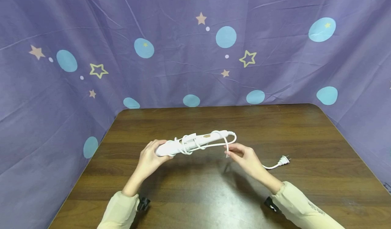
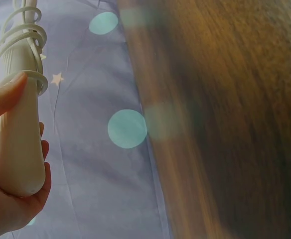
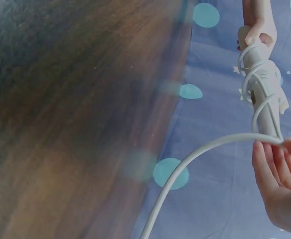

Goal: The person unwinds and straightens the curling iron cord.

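A long white hair iron [image 1: 165, 149], its cord [image 1: 215, 144] wound around the body in several loops, is held above the table in the head view. My left hand [image 1: 149, 160] grips its rounded left end, thumb on one side and fingers on the other, as the left wrist view also shows on the iron [image 2: 18, 149]. Beside the right end, my right hand [image 1: 246, 159] pinches the cord between thumb and fingertips. From that pinch a length of cord [image 3: 185, 162] curves away in the right wrist view. The two-prong plug [image 1: 283, 160] lies right of my right hand.
The brown wooden table [image 1: 195, 188] extends beneath both hands. A purple curtain [image 1: 183, 76] with stars and blue spots hangs behind and beside it. Dark wrist-worn pieces [image 1: 143, 204] show at both sleeves.
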`<state>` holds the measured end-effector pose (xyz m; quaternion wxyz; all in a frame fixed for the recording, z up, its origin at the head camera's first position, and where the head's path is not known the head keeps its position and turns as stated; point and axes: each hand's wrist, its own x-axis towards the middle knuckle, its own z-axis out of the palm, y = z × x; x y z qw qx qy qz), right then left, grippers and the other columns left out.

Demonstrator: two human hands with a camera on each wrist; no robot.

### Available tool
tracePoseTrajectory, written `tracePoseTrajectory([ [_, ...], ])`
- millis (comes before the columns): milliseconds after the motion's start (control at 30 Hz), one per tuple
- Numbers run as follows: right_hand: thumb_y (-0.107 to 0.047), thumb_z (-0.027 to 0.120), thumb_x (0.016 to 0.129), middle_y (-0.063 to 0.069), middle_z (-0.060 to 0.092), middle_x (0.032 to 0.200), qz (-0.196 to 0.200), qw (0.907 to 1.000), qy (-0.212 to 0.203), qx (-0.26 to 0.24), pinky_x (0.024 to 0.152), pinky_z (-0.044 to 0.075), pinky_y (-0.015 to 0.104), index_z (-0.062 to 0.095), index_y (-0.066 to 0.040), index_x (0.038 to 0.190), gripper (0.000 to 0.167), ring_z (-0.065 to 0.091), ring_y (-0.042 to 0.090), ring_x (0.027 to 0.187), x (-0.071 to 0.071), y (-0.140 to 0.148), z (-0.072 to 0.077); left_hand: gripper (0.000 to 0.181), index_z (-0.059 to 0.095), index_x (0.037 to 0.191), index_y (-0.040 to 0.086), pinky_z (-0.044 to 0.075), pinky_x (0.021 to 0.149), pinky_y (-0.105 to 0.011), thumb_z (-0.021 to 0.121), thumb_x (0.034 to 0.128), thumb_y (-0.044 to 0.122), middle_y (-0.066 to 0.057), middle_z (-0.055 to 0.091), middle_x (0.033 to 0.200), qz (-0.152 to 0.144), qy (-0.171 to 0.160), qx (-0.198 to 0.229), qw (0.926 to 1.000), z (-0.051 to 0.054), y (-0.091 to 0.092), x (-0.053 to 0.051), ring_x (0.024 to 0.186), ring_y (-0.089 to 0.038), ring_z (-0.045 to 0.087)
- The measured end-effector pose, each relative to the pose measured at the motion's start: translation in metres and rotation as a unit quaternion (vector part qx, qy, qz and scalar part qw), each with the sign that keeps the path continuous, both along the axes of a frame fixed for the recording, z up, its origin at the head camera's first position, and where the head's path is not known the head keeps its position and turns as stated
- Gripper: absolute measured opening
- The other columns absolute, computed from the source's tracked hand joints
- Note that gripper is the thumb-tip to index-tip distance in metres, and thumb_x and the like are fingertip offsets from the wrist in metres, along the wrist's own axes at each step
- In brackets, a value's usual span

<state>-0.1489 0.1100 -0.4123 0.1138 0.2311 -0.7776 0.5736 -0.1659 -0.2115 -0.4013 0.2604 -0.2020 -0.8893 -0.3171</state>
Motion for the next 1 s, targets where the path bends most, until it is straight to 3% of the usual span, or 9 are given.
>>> tracePoseTrajectory([
  [133,0.005,0.062,0.077,0.012,0.064,0.083,-0.044,0.9973,0.057,0.014,0.064,0.049,0.021,0.064,0.004,0.091,0.014,0.061,0.009,0.072,0.004,0.001,0.008,0.050,0.062,0.093,0.003,0.041,0.064,-0.035,0.083,0.0476,0.010,-0.006,0.063,0.084,0.003,-0.001,-0.002,1.0000,0.000,-0.001,0.001,0.075,-0.019,0.054],
  [267,0.010,0.061,0.075,0.012,0.063,0.079,-0.071,0.9929,0.090,0.031,0.062,0.049,0.021,0.064,0.007,0.088,0.014,0.059,0.010,0.069,0.007,0.005,0.027,0.051,0.062,0.093,0.003,0.041,0.065,-0.035,0.083,0.0473,0.010,-0.006,0.063,0.084,0.004,-0.003,-0.003,1.0000,-0.001,-0.004,0.002,0.076,-0.018,0.054],
  [467,0.007,0.060,0.078,0.011,0.063,0.081,-0.088,0.9916,0.087,0.038,0.060,0.046,0.015,0.064,0.007,0.091,0.014,0.056,0.006,0.067,0.000,0.018,0.041,0.051,0.063,0.093,0.003,0.041,0.065,-0.033,0.083,0.0464,0.008,-0.004,0.063,0.084,-0.006,-0.009,0.000,0.9999,-0.002,-0.007,0.002,0.076,-0.016,0.053],
  [633,0.008,0.059,0.078,0.018,0.062,0.078,-0.097,0.9917,0.065,0.055,0.058,0.042,0.013,0.063,0.011,0.090,0.013,0.056,0.011,0.066,-0.002,0.021,0.059,0.052,0.062,0.094,0.004,0.039,0.065,-0.031,0.083,0.0461,0.007,-0.003,0.062,0.084,-0.012,-0.015,0.002,0.9998,-0.002,-0.008,0.003,0.075,-0.014,0.052],
  [733,0.007,0.058,0.078,0.019,0.061,0.077,-0.091,0.9936,0.045,0.050,0.056,0.040,0.013,0.063,0.012,0.091,0.014,0.056,0.016,0.065,-0.009,0.025,0.058,0.052,0.062,0.094,0.004,0.039,0.065,-0.029,0.083,0.0463,0.007,-0.003,0.063,0.085,-0.017,-0.018,0.009,0.9996,-0.002,-0.008,0.004,0.075,-0.013,0.051],
  [833,0.009,0.058,0.078,0.020,0.059,0.075,-0.080,0.9951,0.042,0.042,0.055,0.039,0.014,0.062,0.014,0.090,0.014,0.054,0.012,0.063,-0.017,0.028,0.050,0.052,0.062,0.095,0.004,0.039,0.066,-0.029,0.082,0.0472,0.007,-0.004,0.063,0.086,-0.022,-0.024,0.020,0.9993,-0.001,-0.008,0.006,0.077,-0.013,0.051],
  [1000,0.005,0.060,0.078,0.015,0.061,0.075,-0.070,0.9954,0.044,0.048,0.055,0.040,0.017,0.064,0.009,0.090,0.014,0.050,0.003,0.063,-0.031,0.035,0.022,0.051,0.063,0.096,0.004,0.039,0.069,-0.029,0.082,0.0494,0.007,-0.004,0.063,0.089,-0.020,-0.034,0.037,0.9985,0.003,-0.008,0.007,0.080,-0.014,0.051],
])
